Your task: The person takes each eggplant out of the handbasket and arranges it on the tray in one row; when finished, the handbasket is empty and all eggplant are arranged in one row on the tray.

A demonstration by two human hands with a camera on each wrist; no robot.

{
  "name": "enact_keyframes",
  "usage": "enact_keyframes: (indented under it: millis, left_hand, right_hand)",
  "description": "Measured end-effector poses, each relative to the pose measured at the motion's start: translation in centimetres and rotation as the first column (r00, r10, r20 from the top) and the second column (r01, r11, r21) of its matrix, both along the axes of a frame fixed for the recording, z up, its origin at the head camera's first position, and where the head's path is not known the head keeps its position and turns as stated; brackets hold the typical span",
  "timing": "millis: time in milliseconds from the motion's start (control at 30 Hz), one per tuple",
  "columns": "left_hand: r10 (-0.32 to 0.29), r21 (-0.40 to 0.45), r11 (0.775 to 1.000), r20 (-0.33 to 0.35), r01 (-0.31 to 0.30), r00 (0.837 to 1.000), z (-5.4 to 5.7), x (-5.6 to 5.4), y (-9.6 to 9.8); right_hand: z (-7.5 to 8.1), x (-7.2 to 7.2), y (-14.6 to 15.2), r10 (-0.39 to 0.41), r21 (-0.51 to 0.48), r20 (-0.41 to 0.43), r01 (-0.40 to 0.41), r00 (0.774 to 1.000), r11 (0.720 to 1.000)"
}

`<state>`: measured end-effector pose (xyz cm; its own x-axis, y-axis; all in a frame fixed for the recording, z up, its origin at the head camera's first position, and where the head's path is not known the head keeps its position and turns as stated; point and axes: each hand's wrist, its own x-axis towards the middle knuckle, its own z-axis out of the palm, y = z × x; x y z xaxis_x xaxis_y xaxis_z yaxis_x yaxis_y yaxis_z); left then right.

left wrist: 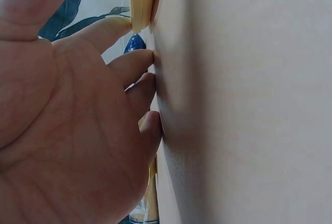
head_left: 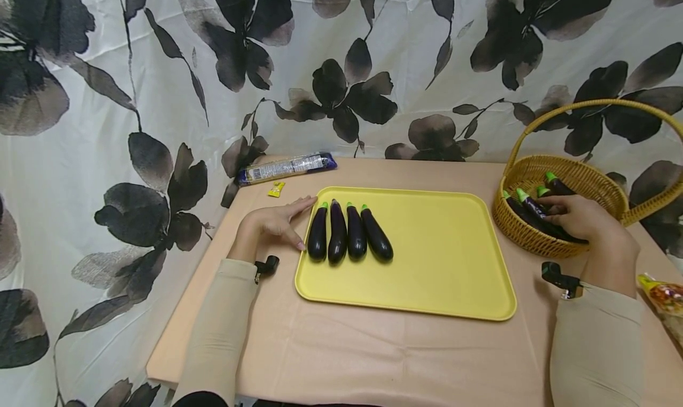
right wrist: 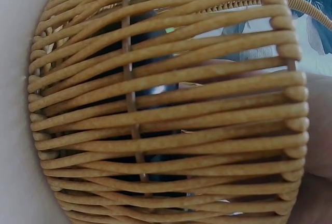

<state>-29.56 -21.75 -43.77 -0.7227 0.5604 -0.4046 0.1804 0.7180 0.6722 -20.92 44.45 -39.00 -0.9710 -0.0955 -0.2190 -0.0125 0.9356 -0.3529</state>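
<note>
Four eggplants lie side by side, green stem ends away from me, at the left of a yellow tray (head_left: 443, 253); one is the rightmost eggplant (head_left: 376, 235). My left hand (head_left: 272, 226) rests at the tray's left rim, thumb and fingers spread; in the left wrist view its palm (left wrist: 78, 125) shows, with a fingertip at the tray edge (left wrist: 142, 1). My right hand (head_left: 589, 220) reaches into a wicker basket (head_left: 533, 241), its thumb and fingers around an eggplant (head_left: 527, 202) among others. In the right wrist view the basket wall (right wrist: 171, 115) hides most of the grip.
A blue-and-white packet (head_left: 288, 168) and a small yellow wrapper (head_left: 276, 189) lie behind the tray on the left. The basket's tall handle (head_left: 597, 103) arches over its opening. Another colourful packet (head_left: 664, 297) lies at the right edge. A floral curtain (head_left: 331, 98) hangs behind the table.
</note>
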Motion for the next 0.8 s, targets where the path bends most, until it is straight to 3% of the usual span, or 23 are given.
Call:
enact_keyframes:
  millis: [367, 600, 800]
  left_hand:
    - [0.01, 0.009, 1.0, 0.005, -0.01, 1.0, 0.15, 0.15, 0.11]
    - [0.013, 0.007, 1.0, 0.01, -0.013, 1.0, 0.24, 0.17, 0.16]
    - [0.001, 0.003, 1.0, 0.0, -0.001, 1.0, 0.13, 0.08, 0.09]
  right_hand:
    - [0.05, 0.08, -0.18, -0.006, -0.015, 0.046, 0.007, 0.999, 1.0]
    - [-0.04, -0.08, -0.35, 0.006, 0.001, 0.016, -0.006, 1.0, 1.0]
    - [-0.06, -0.28, -0.55, -0.032, 0.004, 0.045, 0.031, 0.998, 0.999]
